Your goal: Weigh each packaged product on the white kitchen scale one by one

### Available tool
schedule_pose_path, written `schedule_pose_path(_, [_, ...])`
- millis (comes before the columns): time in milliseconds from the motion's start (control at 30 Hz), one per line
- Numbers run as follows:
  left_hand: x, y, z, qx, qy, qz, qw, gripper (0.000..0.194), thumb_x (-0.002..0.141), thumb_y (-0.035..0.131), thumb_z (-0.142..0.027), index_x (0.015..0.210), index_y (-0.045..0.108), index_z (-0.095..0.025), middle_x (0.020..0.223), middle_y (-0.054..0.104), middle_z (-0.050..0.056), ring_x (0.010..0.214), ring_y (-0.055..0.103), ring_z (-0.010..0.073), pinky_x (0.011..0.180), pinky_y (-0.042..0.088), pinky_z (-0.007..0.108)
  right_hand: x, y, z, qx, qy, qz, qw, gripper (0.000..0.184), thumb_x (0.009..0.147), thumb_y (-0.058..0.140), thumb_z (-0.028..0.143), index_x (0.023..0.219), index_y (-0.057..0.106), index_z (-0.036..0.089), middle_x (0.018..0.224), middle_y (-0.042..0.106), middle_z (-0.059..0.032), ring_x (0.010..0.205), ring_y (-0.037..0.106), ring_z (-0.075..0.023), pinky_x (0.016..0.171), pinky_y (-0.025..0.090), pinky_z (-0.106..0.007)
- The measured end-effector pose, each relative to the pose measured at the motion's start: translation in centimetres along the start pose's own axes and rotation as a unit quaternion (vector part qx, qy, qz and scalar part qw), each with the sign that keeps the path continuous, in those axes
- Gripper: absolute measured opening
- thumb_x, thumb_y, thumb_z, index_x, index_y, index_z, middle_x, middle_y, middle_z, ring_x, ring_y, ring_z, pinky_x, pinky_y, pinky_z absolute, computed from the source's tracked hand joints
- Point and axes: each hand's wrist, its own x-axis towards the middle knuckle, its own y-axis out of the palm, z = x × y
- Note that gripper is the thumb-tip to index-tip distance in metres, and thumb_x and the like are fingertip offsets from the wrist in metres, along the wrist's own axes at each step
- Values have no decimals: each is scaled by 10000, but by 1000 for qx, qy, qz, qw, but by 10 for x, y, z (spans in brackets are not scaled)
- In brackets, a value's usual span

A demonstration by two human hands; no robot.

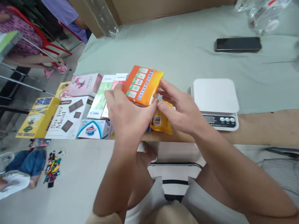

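An orange laundry soap pack with white and blue print is held tilted above the table's front edge. My left hand grips its lower left side, with the thumb along the bottom edge. My right hand closes on its right edge, fingertips partly hidden behind it. Beneath my hands lies a yellow wrapped packet with a barcode. To the left of my left hand are a white and blue Safeguard soap box and a green and white box, with a pink and white box partly covered by the hand.
Farther left stand a Super Meal box, a yellow box and a pink box. A white kitchen scale sits right of my hands. Behind it are a black phone-like object and a clear plastic bottle. Other people sit at left.
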Motion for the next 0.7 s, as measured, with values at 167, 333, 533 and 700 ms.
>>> schedule_pose_path(167, [-3,-1,-1,-9,4,16,1000,830,608,915,-430,1295,509,-203,1258,515,131,1311,548,415,1132,462,591,6,3,6,23,16,-33,999,516,936,576,288,1449,612,314,1452,692,15,1419,597,-274,1269,440,-501])
schedule_pose_path(333, [-10,6,5,-80,22,20,996,758,642,889,-507,1235,486,-259,1229,515,108,1317,537,418,1105,477,587,5,-2,6,12,30,-74,997,505,931,641,363,1435,631,361,1455,686,32,1467,555,-319,1273,419,-566])
schedule_pose_path(533, [-5,7,2,-115,51,-20,992,782,582,940,-472,1200,513,-257,1200,541,94,1255,576,346,1023,544,513,1,-13,-1,26,20,-90,995,538,943,651,511,1468,584,408,1533,625,54,1518,498,-312,1274,417,-574])
schedule_pose_path(700, [-1,17,-14,-130,82,-36,987,830,589,938,-503,1225,492,-211,1221,518,112,1217,579,324,984,557,497,4,-13,-5,123,-24,-83,989,517,980,616,531,1482,503,489,1696,408,121,1603,369,-248,1265,461,-467])
